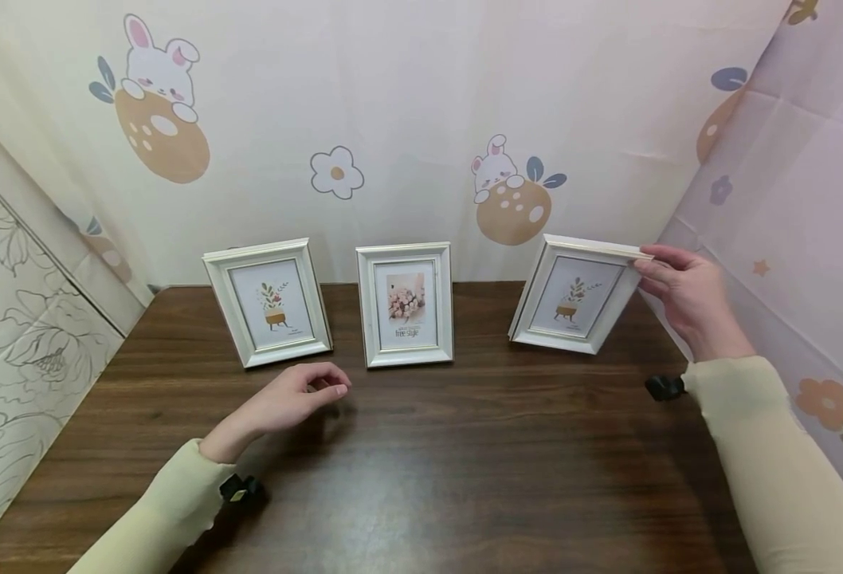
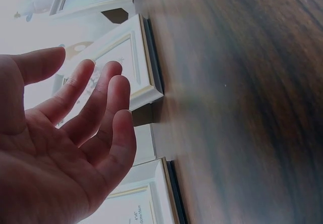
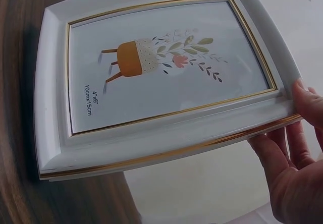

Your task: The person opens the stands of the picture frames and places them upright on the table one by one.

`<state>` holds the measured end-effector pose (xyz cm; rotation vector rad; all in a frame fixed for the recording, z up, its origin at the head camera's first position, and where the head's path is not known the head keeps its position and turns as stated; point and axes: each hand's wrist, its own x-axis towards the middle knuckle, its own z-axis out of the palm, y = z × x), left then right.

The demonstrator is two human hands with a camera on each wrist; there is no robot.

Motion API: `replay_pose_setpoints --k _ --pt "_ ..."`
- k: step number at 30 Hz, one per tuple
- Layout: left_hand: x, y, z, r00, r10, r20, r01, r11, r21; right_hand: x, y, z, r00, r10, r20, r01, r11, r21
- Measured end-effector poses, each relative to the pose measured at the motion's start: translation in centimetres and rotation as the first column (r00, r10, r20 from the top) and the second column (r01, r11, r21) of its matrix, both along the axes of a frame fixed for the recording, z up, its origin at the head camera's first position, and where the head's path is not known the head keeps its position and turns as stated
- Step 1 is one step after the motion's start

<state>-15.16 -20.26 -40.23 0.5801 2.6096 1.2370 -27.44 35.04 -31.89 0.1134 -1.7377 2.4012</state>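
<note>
Three white picture frames with thin gold edging stand along the back of a wooden table. My right hand (image 1: 694,299) pinches the upper right corner of the right picture frame (image 1: 538,335), thumb in front and fingers behind. That frame, seen close in the right wrist view, holds a print of a plant in an orange pot. My left hand (image 1: 292,399) hovers over the table in front of the other two, fingers loosely bent and holding nothing. The middle picture frame (image 1: 405,356) shows pink flowers; the left picture frame (image 1: 287,351) has a potted plant print and leans a little.
The dark wooden table (image 1: 421,454) reaches back to a pale curtain (image 1: 407,104) printed with rabbits and flowers. Another printed curtain (image 1: 816,263) hangs at the right, and a panel with line-drawn flowers (image 1: 27,343) stands at the left.
</note>
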Motion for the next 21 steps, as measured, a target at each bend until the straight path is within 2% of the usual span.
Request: replay_pose_setpoints --k 9,17,21 --pt "0.16 0.14 0.14 1.0 -0.001 0.011 0.001 1.0 0.005 -0.53 0.15 -0.48 1.0 0.001 0.025 -0.001 1.0 0.017" --pt "0.11 0.15 -0.03 1.0 0.001 0.013 -0.001 1.0 0.011 -0.62 -0.09 -0.52 1.0 0.015 0.007 -0.016 0.99 0.141" --pt "0.2 0.25 0.05 1.0 0.001 0.017 -0.002 1.0 0.012 -0.58 0.0 -0.54 1.0 -0.023 0.006 0.02 0.964 0.265"
